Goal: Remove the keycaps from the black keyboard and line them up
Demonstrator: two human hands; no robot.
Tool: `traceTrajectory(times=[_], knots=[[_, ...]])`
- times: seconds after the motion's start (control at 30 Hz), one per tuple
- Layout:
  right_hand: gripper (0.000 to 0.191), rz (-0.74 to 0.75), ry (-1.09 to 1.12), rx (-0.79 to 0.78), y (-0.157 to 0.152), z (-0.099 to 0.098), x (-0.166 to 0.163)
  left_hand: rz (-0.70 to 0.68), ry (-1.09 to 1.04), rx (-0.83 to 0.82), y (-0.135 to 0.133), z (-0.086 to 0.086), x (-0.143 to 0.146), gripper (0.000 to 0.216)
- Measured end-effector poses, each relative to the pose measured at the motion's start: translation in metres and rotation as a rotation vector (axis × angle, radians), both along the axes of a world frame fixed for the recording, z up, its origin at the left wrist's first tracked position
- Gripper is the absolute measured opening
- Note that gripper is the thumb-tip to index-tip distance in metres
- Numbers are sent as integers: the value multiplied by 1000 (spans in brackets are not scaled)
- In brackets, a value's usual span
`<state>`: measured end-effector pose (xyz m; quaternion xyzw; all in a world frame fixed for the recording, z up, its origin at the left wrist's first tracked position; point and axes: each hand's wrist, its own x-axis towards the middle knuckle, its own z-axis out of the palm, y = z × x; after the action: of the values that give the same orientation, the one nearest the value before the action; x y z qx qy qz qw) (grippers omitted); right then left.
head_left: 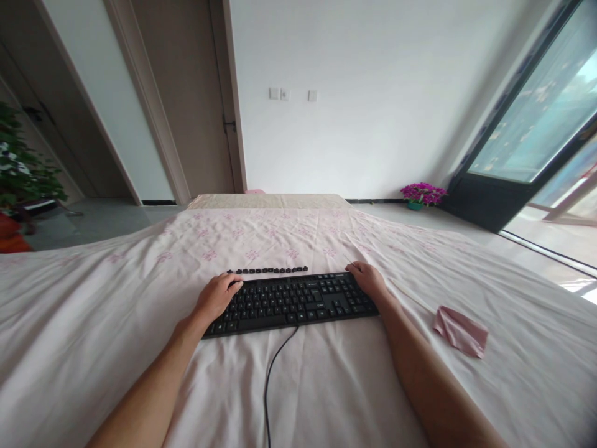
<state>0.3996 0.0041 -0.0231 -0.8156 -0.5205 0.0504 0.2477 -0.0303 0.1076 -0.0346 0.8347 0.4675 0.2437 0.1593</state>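
Observation:
A black keyboard (pixel 280 305) lies on the pink patterned bedspread, its cable (pixel 267 379) running toward me. My left hand (pixel 219 295) is closed around its left end, the thumb on the upper corner; the fingers beneath are mostly hidden. At the upper right corner, my right hand (pixel 369 280) grips the other end with bent fingers. Just beyond the far edge, several loose black keycaps (pixel 270 270) form a row. The keyboard's top row shows as a dark strip on the left and middle, with a few keys at the right.
A folded pink cloth (pixel 461 331) lies right of my right forearm on the wrinkled bedspread (pixel 140 292). Past the bed are a white wall, a brown door (pixel 186 93), a pot of magenta flowers (pixel 422 195) and a glass door. A leafy plant (pixel 25 168) stands left.

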Motion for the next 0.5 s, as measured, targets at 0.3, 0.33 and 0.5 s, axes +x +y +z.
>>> traceTrajectory(times=[0.3,0.33,0.5], knots=[[33,1,5,5,-1,1,0,-39,-117,-54,-5,4,-3,34],[33,-1,4,6,-1,1,0,-38,-105,-52,-6,5,-3,34],[33,-9,7,6,-1,1,0,-38,-75,-44,-5,5,-1,34]])
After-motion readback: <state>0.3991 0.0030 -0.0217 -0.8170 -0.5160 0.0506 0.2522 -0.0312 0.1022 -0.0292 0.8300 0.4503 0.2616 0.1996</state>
